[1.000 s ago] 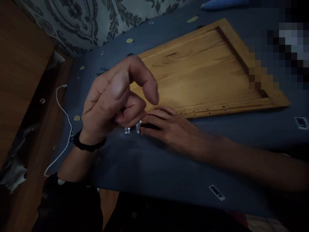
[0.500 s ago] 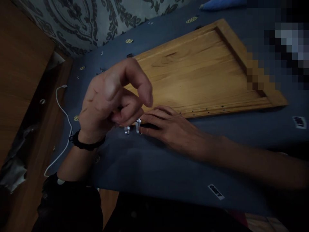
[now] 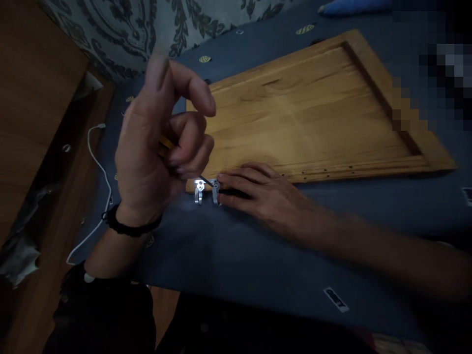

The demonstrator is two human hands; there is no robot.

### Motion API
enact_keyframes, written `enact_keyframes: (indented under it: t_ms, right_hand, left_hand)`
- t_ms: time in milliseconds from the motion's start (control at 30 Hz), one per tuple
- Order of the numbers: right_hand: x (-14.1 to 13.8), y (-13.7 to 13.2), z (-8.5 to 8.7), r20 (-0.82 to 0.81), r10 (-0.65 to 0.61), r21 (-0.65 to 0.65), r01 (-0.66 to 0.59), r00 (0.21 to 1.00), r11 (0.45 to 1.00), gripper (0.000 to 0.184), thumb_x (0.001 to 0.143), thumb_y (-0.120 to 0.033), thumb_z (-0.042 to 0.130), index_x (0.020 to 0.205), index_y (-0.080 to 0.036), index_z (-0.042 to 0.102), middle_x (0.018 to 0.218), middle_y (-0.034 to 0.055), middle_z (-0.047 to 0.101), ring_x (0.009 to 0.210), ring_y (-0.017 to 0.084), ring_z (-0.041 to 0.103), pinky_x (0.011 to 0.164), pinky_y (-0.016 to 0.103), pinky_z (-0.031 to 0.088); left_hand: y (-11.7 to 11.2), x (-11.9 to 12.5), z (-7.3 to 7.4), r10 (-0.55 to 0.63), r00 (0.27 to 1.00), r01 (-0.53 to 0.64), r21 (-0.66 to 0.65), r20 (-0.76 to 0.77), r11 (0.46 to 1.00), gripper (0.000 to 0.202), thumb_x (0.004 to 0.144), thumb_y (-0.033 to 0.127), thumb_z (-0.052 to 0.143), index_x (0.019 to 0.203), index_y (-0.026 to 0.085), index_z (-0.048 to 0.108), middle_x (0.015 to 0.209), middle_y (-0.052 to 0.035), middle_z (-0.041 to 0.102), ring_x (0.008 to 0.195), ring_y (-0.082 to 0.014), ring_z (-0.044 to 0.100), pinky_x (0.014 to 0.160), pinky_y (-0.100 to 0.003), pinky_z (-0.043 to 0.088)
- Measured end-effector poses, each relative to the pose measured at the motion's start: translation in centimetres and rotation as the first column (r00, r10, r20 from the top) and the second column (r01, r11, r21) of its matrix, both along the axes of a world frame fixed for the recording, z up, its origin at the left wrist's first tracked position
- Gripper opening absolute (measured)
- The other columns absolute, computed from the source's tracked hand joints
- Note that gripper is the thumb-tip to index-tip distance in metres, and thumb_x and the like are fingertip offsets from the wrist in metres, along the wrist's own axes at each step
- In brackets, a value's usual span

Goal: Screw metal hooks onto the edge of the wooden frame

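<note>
My left hand (image 3: 158,128), with a black band at the wrist, is closed around the yellow handle of a screwdriver (image 3: 167,142). The tool's thin dark shaft slants down to a silver metal hinge (image 3: 199,186) at the near left corner of a wooden panel (image 3: 295,118). Part of the screwdriver is hidden by the curled fingers. My right hand (image 3: 258,191) lies with fingers stretched along the panel's near edge, its fingertips against the right part of the hinge. Two curved hinge arms stick out past the edge.
The panel lies on a dark blue patterned cloth (image 3: 258,275). Several small dark holes run along its near edge. A white cable (image 3: 99,172) hangs down at the left, beside wooden furniture (image 3: 40,98). A blue object (image 3: 354,7) lies at the back.
My left hand has turned thumb-up and tilted back, so the screwdriver's handle and shaft now show. My right hand keeps its place on the panel. The view has shifted slightly.
</note>
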State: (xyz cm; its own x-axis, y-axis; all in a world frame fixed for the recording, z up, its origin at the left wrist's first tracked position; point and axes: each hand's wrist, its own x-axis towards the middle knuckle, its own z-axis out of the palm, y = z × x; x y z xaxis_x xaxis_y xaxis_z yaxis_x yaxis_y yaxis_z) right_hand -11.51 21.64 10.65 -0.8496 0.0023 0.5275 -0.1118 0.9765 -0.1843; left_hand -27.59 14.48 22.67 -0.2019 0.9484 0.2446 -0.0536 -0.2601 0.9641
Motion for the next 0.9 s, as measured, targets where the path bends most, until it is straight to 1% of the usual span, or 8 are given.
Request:
enact_keyframes:
  t_ms: [67,167,267,400,533,633,767,900]
  right_hand:
    - [0.0,0.0,-0.1,0.001,-0.003,0.001,0.003,1.0,1.0,0.031,0.101,-0.011,0.051,0.122,-0.022,0.072,0.135,0.0111,0.07,0.127,0.028,0.06,0.103,0.051,0.051]
    - [0.0,-0.1,-0.1,-0.012,0.0,0.001,0.0,1.0,1.0,0.031,0.101,-0.01,0.051,0.122,-0.02,0.071,0.134,0.0117,0.071,0.125,0.028,0.061,0.102,0.051,0.052]
    - [0.0,0.0,-0.1,-0.017,-0.001,0.004,0.002,1.0,1.0,0.031,0.101,-0.01,0.051,0.123,-0.02,0.071,0.133,0.0115,0.071,0.125,0.028,0.061,0.103,0.05,0.052]
    - [0.0,0.0,-0.1,-0.051,0.005,0.013,-0.005,0.999,1.0,0.031,0.101,-0.009,0.051,0.122,-0.018,0.071,0.132,0.0115,0.072,0.123,0.028,0.062,0.103,0.048,0.052]
    - [0.1,0.0,0.0,-0.023,0.012,0.016,-0.011,1.0,1.0,0.031,0.101,-0.009,0.051,0.124,-0.018,0.07,0.132,0.0117,0.071,0.124,0.027,0.061,0.103,0.049,0.051]
    - [0.1,0.0,0.1,-0.008,0.008,0.021,-0.008,1.0,1.0,0.031,0.102,-0.01,0.049,0.123,-0.018,0.07,0.133,0.0116,0.07,0.124,0.027,0.06,0.104,0.049,0.05]
    - [0.0,0.0,0.1,-0.02,0.009,0.017,-0.009,1.0,1.0,0.029,0.103,-0.012,0.048,0.122,-0.016,0.07,0.133,0.0117,0.07,0.124,0.027,0.059,0.105,0.047,0.049]
    - [0.0,0.1,-0.1,0.01,-0.001,0.025,0.0,1.0,1.0,0.029,0.103,-0.014,0.05,0.123,-0.021,0.069,0.135,0.0078,0.069,0.125,0.025,0.058,0.106,0.046,0.048]
  left_hand:
    - [-0.3,0.0,0.2,0.011,0.999,-0.014,-0.063,-0.042,0.998,0.044,0.101,0.054,0.056,0.074,0.018,0.061,0.047,0.0076,0.022,0.034,-0.004,0.019,0.035,-0.021,0.025]
    - [-0.3,-0.1,0.1,0.01,1.0,-0.011,-0.007,-0.029,1.0,0.045,0.101,0.055,0.055,0.075,0.019,0.061,0.046,0.0077,0.022,0.034,-0.0043,0.017,0.035,-0.023,0.024]
    - [-0.1,-0.2,-0.5,0.011,1.0,-0.011,0.027,-0.017,1.0,0.044,0.103,0.054,0.053,0.077,0.019,0.062,0.047,0.0077,0.023,0.035,-0.0046,0.016,0.034,-0.023,0.023]
    - [0.4,0.0,-1.3,0.002,1.0,-0.004,0.097,0.016,0.995,0.045,0.101,0.055,0.057,0.074,0.019,0.061,0.046,0.0086,0.019,0.034,-0.0041,0.011,0.032,-0.024,0.016]
    - [0.6,0.1,-1.6,0.015,1.0,-0.014,0.084,-0.017,0.996,0.05,0.1,0.062,0.053,0.072,0.02,0.059,0.044,0.0085,0.017,0.032,-0.0051,0.01,0.032,-0.027,0.014]
    - [0.6,0.0,-1.6,-0.021,1.0,0.023,0.072,-0.021,0.997,0.047,0.101,0.057,0.054,0.073,0.02,0.06,0.044,0.008,0.02,0.033,-0.0049,0.013,0.034,-0.027,0.018]
    - [0.6,0.1,-1.7,-0.058,0.998,0.061,0.154,-0.018,0.986,0.042,0.1,0.049,0.061,0.071,0.019,0.06,0.046,0.0084,0.02,0.033,-0.0028,0.013,0.032,-0.023,0.017]
    - [0.5,0.3,-1.6,-0.093,0.995,0.095,0.134,-0.024,0.986,0.032,0.099,0.036,0.065,0.074,0.017,0.061,0.045,0.0109,0.022,0.032,-0.0016,0.016,0.033,-0.018,0.024]
